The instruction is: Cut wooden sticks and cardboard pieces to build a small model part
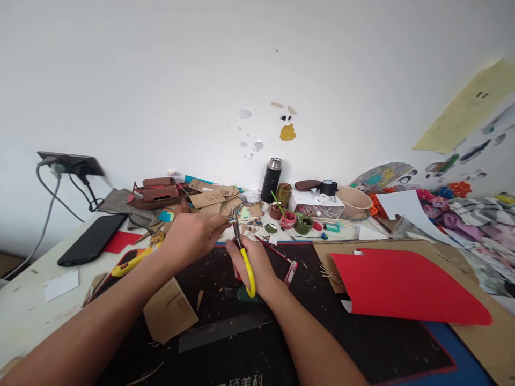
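My right hand (260,262) is closed around a pair of scissors (251,276) with yellow handles, its narrow metal blades pointing up and away from me. My left hand (193,235) is pinched shut just left of the blades. A thin pale piece seems to run from its fingertips toward the scissors, too small to name. Both hands are above a dark cutting mat (225,354). Below the left forearm lies a piece of brown cardboard (171,311). A clear ruler-like strip (225,328) rests flat on the mat.
A red sheet (406,284) covers the right side over cardboard. Paint jars (303,225), a black thermos (271,182) and cardboard scraps (213,197) crowd the back along the wall. At left are a black phone (92,239) and a yellow glue gun (131,264).
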Demonstrator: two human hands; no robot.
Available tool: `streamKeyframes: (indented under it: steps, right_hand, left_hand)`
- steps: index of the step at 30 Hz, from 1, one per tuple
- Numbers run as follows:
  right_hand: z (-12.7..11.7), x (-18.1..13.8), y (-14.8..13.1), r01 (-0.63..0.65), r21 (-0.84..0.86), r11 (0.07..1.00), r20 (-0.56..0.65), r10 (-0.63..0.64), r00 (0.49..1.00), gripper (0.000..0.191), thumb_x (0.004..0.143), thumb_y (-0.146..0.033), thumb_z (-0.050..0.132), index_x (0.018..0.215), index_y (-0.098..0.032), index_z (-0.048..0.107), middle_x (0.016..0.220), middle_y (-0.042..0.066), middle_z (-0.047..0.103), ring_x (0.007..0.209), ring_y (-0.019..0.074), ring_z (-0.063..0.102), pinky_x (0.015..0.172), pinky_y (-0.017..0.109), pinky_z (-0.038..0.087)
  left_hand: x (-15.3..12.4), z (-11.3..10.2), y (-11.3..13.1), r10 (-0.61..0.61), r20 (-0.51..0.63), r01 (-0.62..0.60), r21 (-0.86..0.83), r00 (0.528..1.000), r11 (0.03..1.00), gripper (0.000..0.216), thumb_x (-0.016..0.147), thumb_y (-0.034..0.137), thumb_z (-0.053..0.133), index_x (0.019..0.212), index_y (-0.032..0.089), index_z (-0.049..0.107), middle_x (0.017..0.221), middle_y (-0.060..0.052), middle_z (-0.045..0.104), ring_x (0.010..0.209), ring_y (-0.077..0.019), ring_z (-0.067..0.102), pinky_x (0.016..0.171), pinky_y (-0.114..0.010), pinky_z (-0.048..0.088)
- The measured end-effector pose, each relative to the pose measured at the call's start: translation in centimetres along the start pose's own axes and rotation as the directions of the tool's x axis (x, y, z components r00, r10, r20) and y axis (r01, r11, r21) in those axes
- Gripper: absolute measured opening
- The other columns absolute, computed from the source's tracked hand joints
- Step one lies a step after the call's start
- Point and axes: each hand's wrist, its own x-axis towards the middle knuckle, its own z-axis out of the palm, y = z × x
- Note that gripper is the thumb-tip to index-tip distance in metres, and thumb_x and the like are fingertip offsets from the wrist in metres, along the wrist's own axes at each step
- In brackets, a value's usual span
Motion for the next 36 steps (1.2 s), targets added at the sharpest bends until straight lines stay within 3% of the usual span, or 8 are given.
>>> streamKeyframes:
  steps: [4, 7, 13, 20, 24, 27, 32, 36]
  right_hand:
    - [0.1, 0.2, 0.3, -0.021, 0.092, 0.995, 0.067, 0.015, 0.998, 0.039, 0.104, -0.060, 0.055, 0.097, -0.023, 0.064, 0.052, -0.006, 0.057, 0.042, 0.0143, 0.058, 0.049, 0.022, 0.043]
    - [0.0, 0.2, 0.4, -0.028, 0.094, 0.995, 0.087, 0.020, 0.996, 0.040, 0.103, -0.061, 0.057, 0.096, -0.023, 0.062, 0.052, -0.005, 0.058, 0.042, 0.0151, 0.059, 0.047, 0.022, 0.043]
    - [0.2, 0.1, 0.1, 0.018, -0.137, 0.990, -0.008, -0.019, 1.000, 0.032, 0.105, -0.051, 0.058, 0.093, -0.022, 0.068, 0.067, 0.004, 0.070, 0.062, 0.0211, 0.069, 0.060, 0.027, 0.047]
    - [0.3, 0.1, -0.7, 0.040, -0.407, 0.912, -0.024, -0.054, 0.998, 0.022, 0.106, -0.033, 0.056, 0.108, -0.018, 0.072, 0.098, 0.015, 0.080, 0.088, 0.0275, 0.076, 0.079, 0.030, 0.048]
    - [0.3, 0.1, -1.0, 0.036, -0.506, 0.862, -0.022, -0.055, 0.998, 0.028, 0.107, -0.033, 0.051, 0.112, -0.016, 0.071, 0.095, 0.017, 0.080, 0.084, 0.0288, 0.076, 0.075, 0.031, 0.047]
    - [0.1, 0.2, -0.9, 0.064, -0.501, 0.863, -0.041, -0.098, 0.994, 0.025, 0.107, -0.032, 0.051, 0.109, -0.017, 0.071, 0.094, 0.015, 0.080, 0.085, 0.0273, 0.075, 0.074, 0.030, 0.046]
    - [-0.8, 0.6, -0.3, 0.070, -0.405, 0.912, -0.090, -0.115, 0.989, 0.024, 0.106, -0.035, 0.053, 0.096, -0.021, 0.069, 0.083, 0.008, 0.077, 0.077, 0.0230, 0.072, 0.071, 0.028, 0.044]
    - [-0.9, 0.3, -0.4, 0.095, -0.436, 0.895, -0.055, -0.132, 0.990, 0.024, 0.105, -0.040, 0.057, 0.096, -0.021, 0.069, 0.084, 0.009, 0.077, 0.078, 0.0245, 0.073, 0.071, 0.029, 0.045]
  left_hand:
    - [0.1, 0.1, -0.1, 0.143, 0.044, -0.148, 0.159, 0.989, 0.976, 0.024, 0.094, 0.017, 0.053, 0.102, 0.022, 0.076, 0.084, -0.006, 0.078, 0.077, -0.0242, 0.072, 0.062, -0.030, 0.041]
    - [0.1, 0.3, 0.0, 0.121, 0.057, -0.128, 0.149, 0.991, 0.980, 0.024, 0.096, 0.020, 0.053, 0.100, 0.022, 0.076, 0.085, -0.007, 0.079, 0.079, -0.0244, 0.072, 0.062, -0.030, 0.041]
    - [0.1, 0.4, -0.2, -0.088, 0.081, 0.107, -0.264, 0.993, 0.959, 0.042, 0.104, 0.045, 0.043, 0.096, 0.023, 0.079, 0.084, -0.006, 0.081, 0.078, -0.0232, 0.072, 0.070, -0.029, 0.047]
    - [0.6, -0.4, -1.6, -0.087, 0.272, 0.255, -0.674, 0.958, 0.693, 0.044, 0.094, 0.058, 0.057, 0.079, 0.021, 0.075, 0.062, 0.000, 0.065, 0.060, -0.0177, 0.057, 0.059, -0.028, 0.044]
    - [0.6, 0.2, -1.6, -0.093, 0.434, 0.432, -0.804, 0.896, 0.408, 0.049, 0.088, 0.064, 0.065, 0.066, 0.021, 0.056, 0.048, 0.007, 0.035, 0.043, -0.0095, 0.026, 0.042, -0.026, 0.022]
    - [0.8, 1.0, -1.1, -0.051, 0.486, 0.486, -0.855, 0.873, 0.183, 0.056, 0.083, 0.067, 0.071, 0.060, 0.023, 0.044, 0.049, 0.009, 0.027, 0.044, -0.0071, 0.017, 0.043, -0.026, 0.016]
    - [1.8, 0.4, -2.3, -0.189, 0.429, 0.427, -0.903, 0.883, -0.052, 0.043, 0.090, 0.058, 0.067, 0.075, 0.023, 0.047, 0.054, 0.011, 0.017, 0.048, -0.0087, 0.010, 0.044, -0.025, 0.014]
    - [1.7, -1.8, -4.6, -0.411, 0.263, 0.285, -0.959, 0.873, -0.008, 0.040, 0.098, 0.042, 0.062, 0.075, 0.024, 0.034, 0.061, 0.010, 0.017, 0.053, -0.0093, 0.008, 0.047, -0.025, 0.013]
